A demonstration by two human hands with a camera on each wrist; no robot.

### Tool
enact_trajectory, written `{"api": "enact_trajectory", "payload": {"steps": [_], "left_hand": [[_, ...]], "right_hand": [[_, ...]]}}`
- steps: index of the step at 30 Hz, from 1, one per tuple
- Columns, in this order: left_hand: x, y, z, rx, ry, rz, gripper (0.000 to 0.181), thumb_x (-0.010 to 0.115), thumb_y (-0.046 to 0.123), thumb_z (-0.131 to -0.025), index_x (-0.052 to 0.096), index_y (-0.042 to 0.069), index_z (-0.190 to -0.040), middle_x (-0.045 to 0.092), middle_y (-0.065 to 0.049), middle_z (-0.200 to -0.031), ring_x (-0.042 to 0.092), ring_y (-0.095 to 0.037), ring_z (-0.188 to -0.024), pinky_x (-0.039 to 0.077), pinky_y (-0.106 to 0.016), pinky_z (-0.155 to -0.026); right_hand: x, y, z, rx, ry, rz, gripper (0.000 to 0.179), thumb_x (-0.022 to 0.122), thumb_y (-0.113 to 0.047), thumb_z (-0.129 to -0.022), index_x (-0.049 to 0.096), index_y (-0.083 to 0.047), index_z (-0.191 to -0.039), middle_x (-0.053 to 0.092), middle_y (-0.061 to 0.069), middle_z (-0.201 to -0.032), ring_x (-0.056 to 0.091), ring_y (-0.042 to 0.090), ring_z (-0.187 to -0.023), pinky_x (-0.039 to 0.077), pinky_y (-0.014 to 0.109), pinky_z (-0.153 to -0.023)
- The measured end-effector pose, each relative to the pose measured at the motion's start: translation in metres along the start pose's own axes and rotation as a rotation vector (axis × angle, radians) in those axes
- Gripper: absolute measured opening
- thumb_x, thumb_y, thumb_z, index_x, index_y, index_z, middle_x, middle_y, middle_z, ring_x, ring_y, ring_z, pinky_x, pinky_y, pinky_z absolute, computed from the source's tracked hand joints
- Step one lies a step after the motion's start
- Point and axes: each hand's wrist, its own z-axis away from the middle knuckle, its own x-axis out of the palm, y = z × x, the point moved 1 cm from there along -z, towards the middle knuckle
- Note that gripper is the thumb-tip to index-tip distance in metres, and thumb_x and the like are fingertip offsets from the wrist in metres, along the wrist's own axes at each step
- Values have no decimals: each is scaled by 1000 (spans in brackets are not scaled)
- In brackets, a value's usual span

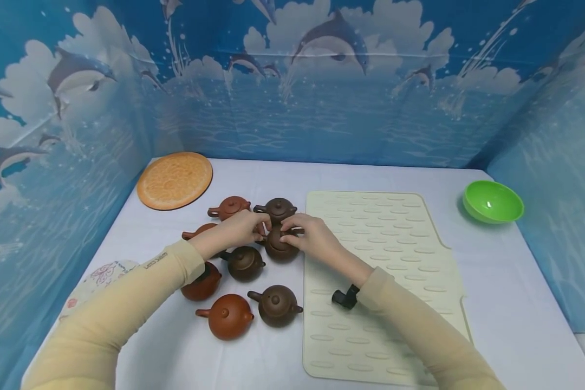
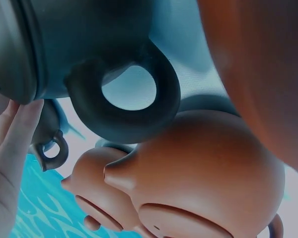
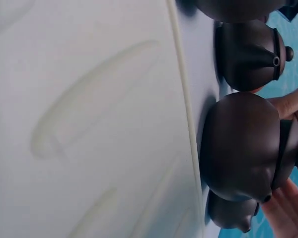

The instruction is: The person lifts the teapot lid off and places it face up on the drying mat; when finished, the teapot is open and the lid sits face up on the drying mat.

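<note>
In the head view, both hands meet over a dark brown teapot point(image 1: 281, 252) by the mat's left edge. My right hand point(image 1: 308, 234) pinches its lid point(image 3: 289, 148) between thumb and fingers; in the right wrist view the lid sits at the mouth, seemingly tilted. My left hand point(image 1: 246, 225) has bent fingers at the handle side of that teapot; their exact contact is hidden. Below it stands another dark teapot point(image 1: 244, 264), which fills the upper left of the left wrist view and partly covers the left fingers point(image 2: 12, 148). A third dark teapot point(image 1: 279, 210) stands just behind.
Reddish teapots point(image 1: 231, 318) and a dark one point(image 1: 277, 305) stand nearer me; more reddish ones are under the left forearm. A cream mat point(image 1: 370, 346) lies right. A green bowl point(image 1: 492, 201) is at far right, a round orange-tan board point(image 1: 174, 180) at back left.
</note>
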Motion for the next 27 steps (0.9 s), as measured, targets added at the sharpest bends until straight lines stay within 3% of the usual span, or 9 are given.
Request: {"api": "enact_trajectory", "payload": {"steps": [7,12,17,19,22,25,27], "left_hand": [[2,-2,0,-4,1,6,23,70,4,-89,63,15,-108,73,-3,-96,67,-14,-87,55,-29,-75],[1,0,1,30,8,-10,23,70,2,-89,62,14,-107,72,-4,-95,66,-14,-85,54,-28,-74],[0,1,1,17,0,-4,23,69,2,-89,62,14,-107,72,-5,-97,66,-15,-87,55,-29,-76],[0,2,1,8,-2,0,23,69,2,-89,62,14,-107,72,-5,-98,66,-16,-88,55,-30,-77],[-1,2,1,1,-3,-4,23,69,2,-89,62,14,-108,72,-5,-99,66,-16,-89,55,-30,-77],[0,2,0,-8,-6,-10,23,69,2,-90,62,15,-108,72,-5,-99,66,-16,-90,55,-30,-77],[0,3,0,-18,-10,-9,23,69,3,-90,62,15,-108,72,-5,-99,66,-16,-90,55,-30,-77]], "right_hand": [[-10,13,4,288,31,-351,21,72,-22,-91,70,-10,-108,69,5,-122,67,18,-111,56,27,-88],[-21,27,12,450,86,-762,29,58,-14,-100,58,2,-124,65,13,-123,68,12,-102,55,30,-92],[-35,42,21,529,119,-1159,29,41,-11,-106,45,0,-133,63,7,-116,71,15,-99,54,30,-94],[-41,48,25,534,128,-1258,33,38,-15,-107,40,-1,-136,61,10,-120,71,18,-101,52,32,-98],[-51,55,30,527,131,-1252,43,36,-18,-108,30,2,-145,49,21,-136,69,16,-104,48,34,-103],[-60,62,34,554,131,-1022,52,38,-19,-108,24,4,-152,35,26,-149,64,9,-109,48,29,-102],[-64,67,35,595,132,-903,54,41,-21,-107,24,2,-153,32,26,-153,60,14,-118,49,26,-101]]}}
